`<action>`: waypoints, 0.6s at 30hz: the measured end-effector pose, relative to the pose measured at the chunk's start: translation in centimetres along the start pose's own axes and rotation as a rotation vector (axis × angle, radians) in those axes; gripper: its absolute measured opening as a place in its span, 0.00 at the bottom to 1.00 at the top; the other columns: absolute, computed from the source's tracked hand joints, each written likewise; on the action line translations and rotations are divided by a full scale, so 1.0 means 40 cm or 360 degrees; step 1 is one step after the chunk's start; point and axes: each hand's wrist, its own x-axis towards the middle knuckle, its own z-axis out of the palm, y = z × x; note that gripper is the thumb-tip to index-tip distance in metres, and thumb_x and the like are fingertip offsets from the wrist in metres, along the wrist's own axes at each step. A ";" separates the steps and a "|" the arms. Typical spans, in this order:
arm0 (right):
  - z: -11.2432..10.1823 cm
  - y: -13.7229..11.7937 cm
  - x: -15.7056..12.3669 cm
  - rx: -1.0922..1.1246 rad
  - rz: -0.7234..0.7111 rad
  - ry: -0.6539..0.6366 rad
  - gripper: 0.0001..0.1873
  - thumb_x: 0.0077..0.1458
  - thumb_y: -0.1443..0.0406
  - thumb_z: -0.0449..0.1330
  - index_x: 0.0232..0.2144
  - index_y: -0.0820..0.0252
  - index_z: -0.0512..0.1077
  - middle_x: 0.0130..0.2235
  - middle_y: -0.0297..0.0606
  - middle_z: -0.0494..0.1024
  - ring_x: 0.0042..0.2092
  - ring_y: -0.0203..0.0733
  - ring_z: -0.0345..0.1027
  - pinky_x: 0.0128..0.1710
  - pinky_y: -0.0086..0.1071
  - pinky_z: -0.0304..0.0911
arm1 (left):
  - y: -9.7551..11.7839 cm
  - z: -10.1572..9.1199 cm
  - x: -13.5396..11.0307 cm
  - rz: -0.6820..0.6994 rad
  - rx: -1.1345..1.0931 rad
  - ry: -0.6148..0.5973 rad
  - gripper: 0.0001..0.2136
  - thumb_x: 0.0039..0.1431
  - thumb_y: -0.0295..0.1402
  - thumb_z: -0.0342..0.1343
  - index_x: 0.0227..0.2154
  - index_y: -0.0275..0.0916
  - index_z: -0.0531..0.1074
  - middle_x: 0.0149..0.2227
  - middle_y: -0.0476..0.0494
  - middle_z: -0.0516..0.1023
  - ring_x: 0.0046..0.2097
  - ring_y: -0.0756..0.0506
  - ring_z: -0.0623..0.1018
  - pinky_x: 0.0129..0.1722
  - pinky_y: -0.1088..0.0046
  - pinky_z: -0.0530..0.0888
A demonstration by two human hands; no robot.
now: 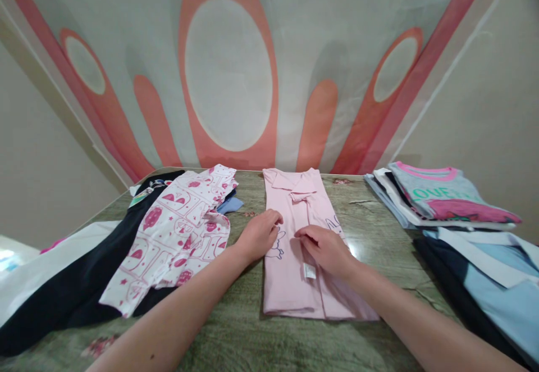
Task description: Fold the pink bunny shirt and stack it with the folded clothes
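Note:
A pink garment point(290, 287) lies flat in front of me, its sides folded inward lengthwise and its collar end away from me. Line-drawn rabbit prints and a small white label show on it. My left hand point(261, 234) is over its left edge beside one print, fingers loosely curled and a little apart. My right hand point(326, 250) is over the folded middle above the label, its fingers bent and pointing left with a gap between them. Neither hand visibly lifts any cloth, and the undersides of the fingers are hidden.
At left, a white top with pink-red prints point(168, 226) lies over black clothing point(80, 282) and other garments. Folded clothes point(446, 198) are stacked at right, with blue, white and black clothing point(497, 282) nearer me. A patterned wall point(290, 68) rises behind the table point(236, 332).

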 end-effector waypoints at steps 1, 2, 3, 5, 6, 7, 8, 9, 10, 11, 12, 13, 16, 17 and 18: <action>0.012 0.012 -0.001 -0.0043 -0.0092 0.0047 0.12 0.60 0.71 0.53 0.39 0.55 0.75 0.39 0.36 0.78 0.42 0.41 0.71 0.44 0.35 0.65 | 0.001 -0.003 0.000 0.0013 0.0028 -0.0054 0.08 0.56 0.22 0.48 0.34 0.40 0.69 0.36 0.46 0.73 0.40 0.45 0.73 0.41 0.71 0.69; 0.019 0.018 -0.004 -0.0071 -0.0177 0.0080 0.12 0.60 0.72 0.53 0.39 0.55 0.75 0.39 0.37 0.77 0.42 0.41 0.70 0.44 0.35 0.65 | 0.002 -0.007 0.001 0.0020 0.0052 -0.0094 0.07 0.56 0.22 0.49 0.33 0.40 0.69 0.35 0.46 0.73 0.40 0.45 0.73 0.41 0.71 0.68; 0.021 0.021 -0.009 -0.0095 -0.0256 0.0102 0.12 0.59 0.73 0.53 0.39 0.56 0.75 0.39 0.38 0.76 0.42 0.42 0.69 0.44 0.35 0.65 | 0.005 -0.012 0.001 0.0025 0.0069 -0.0119 0.07 0.56 0.22 0.49 0.32 0.39 0.70 0.35 0.46 0.74 0.40 0.45 0.73 0.41 0.71 0.68; 0.019 0.018 -0.016 -0.0132 -0.0389 0.0132 0.13 0.58 0.75 0.53 0.39 0.57 0.75 0.39 0.40 0.75 0.43 0.43 0.68 0.43 0.36 0.64 | 0.016 -0.021 0.003 0.0037 0.0077 -0.0141 0.07 0.55 0.22 0.50 0.32 0.39 0.70 0.36 0.46 0.74 0.41 0.45 0.74 0.42 0.70 0.68; 0.017 0.015 -0.018 -0.0143 -0.0440 0.0152 0.14 0.57 0.75 0.54 0.39 0.57 0.75 0.39 0.40 0.74 0.43 0.43 0.67 0.43 0.37 0.64 | 0.023 -0.025 0.005 0.0049 0.0068 -0.0159 0.08 0.55 0.22 0.50 0.33 0.39 0.71 0.36 0.46 0.74 0.41 0.45 0.74 0.42 0.70 0.68; 0.014 0.014 -0.017 -0.0149 -0.0481 0.0173 0.14 0.56 0.76 0.54 0.40 0.57 0.74 0.40 0.41 0.74 0.44 0.44 0.66 0.44 0.38 0.64 | 0.032 -0.029 0.005 0.0067 0.0057 -0.0196 0.08 0.55 0.22 0.51 0.34 0.39 0.71 0.37 0.46 0.75 0.41 0.46 0.74 0.42 0.71 0.68; 0.012 0.014 -0.015 -0.0153 -0.0515 0.0188 0.15 0.56 0.76 0.54 0.40 0.58 0.74 0.41 0.41 0.74 0.44 0.44 0.66 0.44 0.39 0.64 | 0.040 -0.033 0.006 0.0091 0.0050 -0.0260 0.07 0.56 0.23 0.51 0.35 0.40 0.71 0.36 0.47 0.75 0.40 0.46 0.74 0.41 0.71 0.68; 0.010 0.016 -0.013 -0.0155 -0.0544 0.0200 0.15 0.55 0.77 0.54 0.40 0.58 0.74 0.41 0.42 0.75 0.44 0.45 0.66 0.45 0.40 0.64 | 0.048 -0.038 0.006 0.0121 0.0053 -0.0343 0.07 0.56 0.24 0.52 0.35 0.40 0.72 0.36 0.47 0.75 0.39 0.46 0.74 0.40 0.72 0.68; 0.008 0.019 -0.009 -0.0158 -0.0567 0.0208 0.15 0.55 0.77 0.54 0.40 0.58 0.75 0.41 0.42 0.75 0.45 0.45 0.66 0.45 0.40 0.64 | 0.055 -0.043 0.005 0.0154 0.0067 -0.0433 0.06 0.57 0.25 0.53 0.35 0.40 0.72 0.36 0.47 0.75 0.39 0.46 0.74 0.39 0.72 0.68; 0.007 0.024 -0.007 -0.0163 -0.0589 0.0205 0.16 0.55 0.77 0.53 0.40 0.58 0.75 0.41 0.42 0.76 0.45 0.45 0.66 0.45 0.41 0.64 | 0.061 -0.049 0.003 0.0185 0.0089 -0.0514 0.05 0.57 0.26 0.53 0.34 0.40 0.72 0.35 0.47 0.75 0.39 0.46 0.74 0.39 0.73 0.68; 0.005 0.029 -0.004 -0.0171 -0.0609 0.0196 0.17 0.55 0.77 0.53 0.41 0.57 0.74 0.41 0.41 0.76 0.45 0.45 0.66 0.46 0.41 0.64 | 0.066 -0.057 -0.001 0.0213 0.0118 -0.0580 0.04 0.57 0.26 0.54 0.33 0.40 0.73 0.35 0.47 0.75 0.39 0.46 0.74 0.39 0.72 0.68; 0.003 0.034 -0.003 -0.0182 -0.0627 0.0191 0.17 0.56 0.77 0.53 0.42 0.57 0.74 0.42 0.41 0.76 0.46 0.45 0.66 0.47 0.42 0.64 | 0.070 -0.065 -0.007 0.0242 0.0145 -0.0629 0.03 0.57 0.27 0.55 0.33 0.40 0.73 0.36 0.47 0.74 0.40 0.46 0.74 0.40 0.72 0.68; -0.003 0.039 -0.004 -0.0244 -0.0666 0.0178 0.18 0.58 0.76 0.53 0.46 0.56 0.74 0.47 0.42 0.76 0.52 0.45 0.65 0.50 0.43 0.63 | 0.083 -0.093 -0.040 0.0302 0.0185 -0.0714 0.02 0.57 0.29 0.57 0.33 0.40 0.72 0.38 0.46 0.73 0.42 0.44 0.73 0.42 0.71 0.67; -0.004 0.038 -0.005 -0.0263 -0.0675 0.0166 0.18 0.58 0.76 0.53 0.46 0.56 0.74 0.49 0.41 0.76 0.53 0.46 0.64 0.51 0.44 0.63 | 0.088 -0.104 -0.055 0.0313 0.0175 -0.0738 0.02 0.57 0.30 0.57 0.33 0.40 0.72 0.38 0.46 0.73 0.42 0.44 0.73 0.42 0.70 0.67; -0.005 0.037 -0.006 -0.0274 -0.0679 0.0146 0.18 0.59 0.76 0.53 0.46 0.55 0.74 0.49 0.41 0.76 0.53 0.45 0.64 0.52 0.44 0.62 | 0.093 -0.114 -0.071 0.0318 0.0153 -0.0760 0.01 0.57 0.30 0.57 0.33 0.40 0.72 0.39 0.46 0.73 0.42 0.44 0.73 0.42 0.70 0.66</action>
